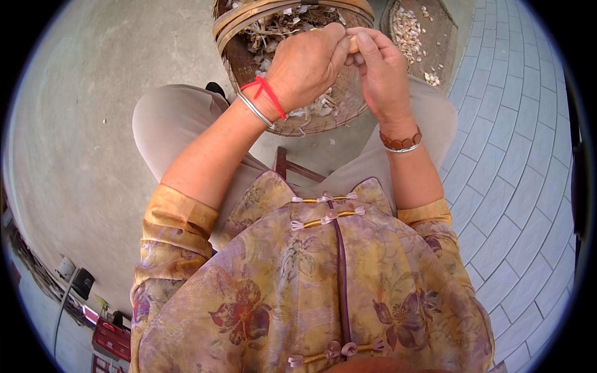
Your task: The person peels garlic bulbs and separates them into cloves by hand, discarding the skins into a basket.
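Observation:
In front of me, both hands meet above a woven basket (292, 129). My right hand (382, 71) is closed, pinching a small pale garlic clove (354, 45) between thumb and fingers. Against the same clove press the fingertips of my left hand (306, 65), which is closed too; its back faces me and hides part of its fingers. Dry garlic skins and stalks (264, 40) lie inside the basket under the hands. Beyond my right hand, a woven tray (438, 37) holds many loose garlic cloves (407, 32).
The basket's curved handle (249, 15) arches over its far side. Between my legs shows a wooden stool bar (301, 172). Concrete floor (81, 124) spreads to the left, grey tiles (507, 124) to the right. A red box (112, 339) stands at lower left.

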Tool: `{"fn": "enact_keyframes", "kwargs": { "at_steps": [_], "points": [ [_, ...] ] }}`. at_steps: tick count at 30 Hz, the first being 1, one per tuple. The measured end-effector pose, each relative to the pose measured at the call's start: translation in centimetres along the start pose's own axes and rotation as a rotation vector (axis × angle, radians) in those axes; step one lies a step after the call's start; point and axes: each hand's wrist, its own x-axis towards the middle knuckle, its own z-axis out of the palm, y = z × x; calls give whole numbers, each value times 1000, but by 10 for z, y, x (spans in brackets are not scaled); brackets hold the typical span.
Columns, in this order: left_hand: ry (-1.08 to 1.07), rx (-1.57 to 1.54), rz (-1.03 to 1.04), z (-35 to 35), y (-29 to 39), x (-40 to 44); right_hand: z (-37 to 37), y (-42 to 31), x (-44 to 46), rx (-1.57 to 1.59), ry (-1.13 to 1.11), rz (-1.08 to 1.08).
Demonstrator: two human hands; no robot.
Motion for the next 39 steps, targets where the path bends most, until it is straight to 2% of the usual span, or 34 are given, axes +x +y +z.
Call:
{"fn": "enact_keyframes", "kwargs": {
  "at_steps": [4,10,12,15,18,22,24,31,34,36,39],
  "points": [
    [-12,-16,-5,-1,-3,0,4,-3,-4,-53,23,-39],
    [21,-88,-84,-4,0,3,2,1,-2,54,0,-69],
    [37,13,9,-5,4,3,2,-1,-3,-55,15,-64],
    [14,130,37,-4,2,2,3,0,-4,-37,43,-56],
    [-19,186,96,-8,1,2,1,-1,-5,-156,55,-35],
    [2,145,146,-7,-1,3,2,1,-5,-142,44,-41],
    [19,83,49,-6,-2,3,3,0,-5,-90,35,-42],
    [28,135,-47,-6,-3,5,2,-8,-5,57,2,-54],
    [37,-38,-94,-8,3,6,-2,-8,-5,23,-15,-40],
    [-129,159,-45,-9,4,4,-1,-11,-7,-132,9,-37],
    [-177,208,-4,-9,3,4,-3,-9,-7,-176,-6,-76]
  ]
}}
